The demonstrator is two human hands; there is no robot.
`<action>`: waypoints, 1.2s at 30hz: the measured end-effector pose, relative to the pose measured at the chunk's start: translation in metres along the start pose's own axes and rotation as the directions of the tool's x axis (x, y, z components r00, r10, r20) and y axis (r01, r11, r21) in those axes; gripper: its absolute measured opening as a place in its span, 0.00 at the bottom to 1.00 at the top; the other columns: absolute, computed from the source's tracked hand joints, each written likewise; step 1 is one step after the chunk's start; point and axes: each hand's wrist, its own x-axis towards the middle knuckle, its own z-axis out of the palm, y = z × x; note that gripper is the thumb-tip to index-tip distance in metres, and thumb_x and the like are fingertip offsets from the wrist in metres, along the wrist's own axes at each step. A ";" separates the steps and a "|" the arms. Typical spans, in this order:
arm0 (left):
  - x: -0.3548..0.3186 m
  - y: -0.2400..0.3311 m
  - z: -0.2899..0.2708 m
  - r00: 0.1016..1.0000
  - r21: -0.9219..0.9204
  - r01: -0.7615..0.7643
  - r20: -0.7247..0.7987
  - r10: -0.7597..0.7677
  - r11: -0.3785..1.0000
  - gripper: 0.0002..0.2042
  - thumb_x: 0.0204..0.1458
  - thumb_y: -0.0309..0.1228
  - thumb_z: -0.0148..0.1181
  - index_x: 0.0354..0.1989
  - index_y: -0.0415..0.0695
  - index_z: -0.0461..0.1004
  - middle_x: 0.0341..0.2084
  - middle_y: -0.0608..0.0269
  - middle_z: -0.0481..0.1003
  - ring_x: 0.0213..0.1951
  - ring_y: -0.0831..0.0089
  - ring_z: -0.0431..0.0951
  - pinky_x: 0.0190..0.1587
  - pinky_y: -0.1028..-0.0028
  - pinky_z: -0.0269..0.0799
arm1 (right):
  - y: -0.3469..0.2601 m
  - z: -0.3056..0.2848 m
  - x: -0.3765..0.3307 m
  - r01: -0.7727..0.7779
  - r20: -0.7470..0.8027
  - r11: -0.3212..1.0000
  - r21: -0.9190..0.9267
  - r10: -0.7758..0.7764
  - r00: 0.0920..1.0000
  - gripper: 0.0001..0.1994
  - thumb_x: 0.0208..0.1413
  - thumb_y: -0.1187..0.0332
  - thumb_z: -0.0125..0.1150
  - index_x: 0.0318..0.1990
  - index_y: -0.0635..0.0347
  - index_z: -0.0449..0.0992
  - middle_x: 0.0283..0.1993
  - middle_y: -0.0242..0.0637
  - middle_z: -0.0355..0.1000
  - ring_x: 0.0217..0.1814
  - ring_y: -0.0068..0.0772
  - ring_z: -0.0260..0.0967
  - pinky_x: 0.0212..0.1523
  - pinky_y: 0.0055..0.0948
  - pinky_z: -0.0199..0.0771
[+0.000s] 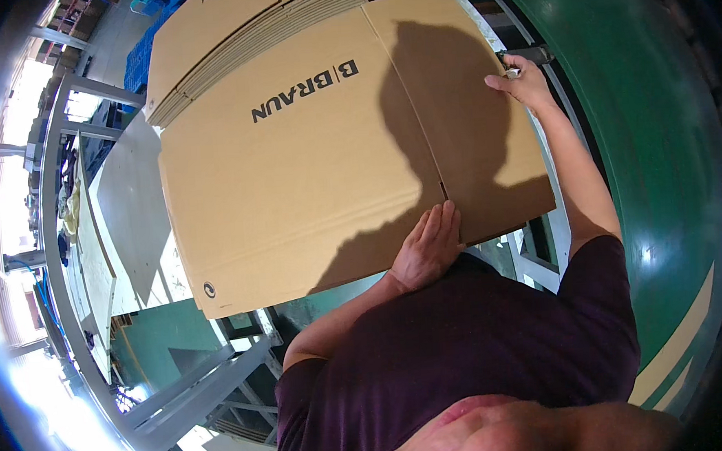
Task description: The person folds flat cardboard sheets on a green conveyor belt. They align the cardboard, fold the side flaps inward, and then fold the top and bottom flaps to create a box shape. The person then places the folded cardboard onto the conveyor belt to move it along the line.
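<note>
A large flat brown cardboard sheet (309, 171) with creases and dark print lies tilted in front of me. My left hand (430, 248) lies on its near edge, fingers flat on top and the thumb hidden. My right hand (520, 81) reaches out to the sheet's far right edge and closes on it, next to a dark metal bar (528, 53). Under the sheet's far end sits a stack of the same flat cardboard sheets (205, 62). My shadow falls across the right half of the sheet.
A grey metal frame (182, 390) runs below and to the left of the sheet, with a grey board (131, 205) on it. Blue crates (141, 53) stand at the far left. A curved green surface (650, 129) fills the right side. The floor is green.
</note>
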 end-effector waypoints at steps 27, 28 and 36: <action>-0.023 -0.028 -0.002 0.998 -0.050 0.003 -0.070 -0.006 0.999 0.27 0.49 0.45 0.56 0.52 0.37 0.68 0.55 0.50 0.65 0.54 0.61 0.67 0.55 0.67 0.66 | -0.080 0.191 -0.062 0.545 0.345 0.248 -0.801 -0.553 0.759 0.36 0.55 0.40 0.43 0.63 0.57 0.58 0.70 0.42 0.46 0.73 0.44 0.38 0.68 0.56 0.34; -0.028 -0.023 0.001 0.998 -0.038 -0.003 -0.069 0.001 0.999 0.27 0.49 0.45 0.56 0.52 0.37 0.68 0.54 0.49 0.65 0.54 0.60 0.67 0.55 0.67 0.66 | -0.082 0.190 -0.065 0.541 0.359 0.224 -0.811 -0.540 0.761 0.36 0.55 0.40 0.44 0.63 0.57 0.58 0.70 0.41 0.46 0.73 0.43 0.38 0.68 0.55 0.34; -0.006 -0.035 -0.016 0.985 0.030 -0.173 0.032 0.172 0.984 0.23 0.41 0.44 0.60 0.40 0.37 0.73 0.43 0.48 0.70 0.43 0.62 0.70 0.45 0.69 0.70 | -0.076 0.191 -0.068 0.515 0.256 0.289 -0.807 -0.615 0.746 0.34 0.54 0.43 0.48 0.61 0.59 0.61 0.68 0.41 0.50 0.71 0.44 0.42 0.68 0.49 0.39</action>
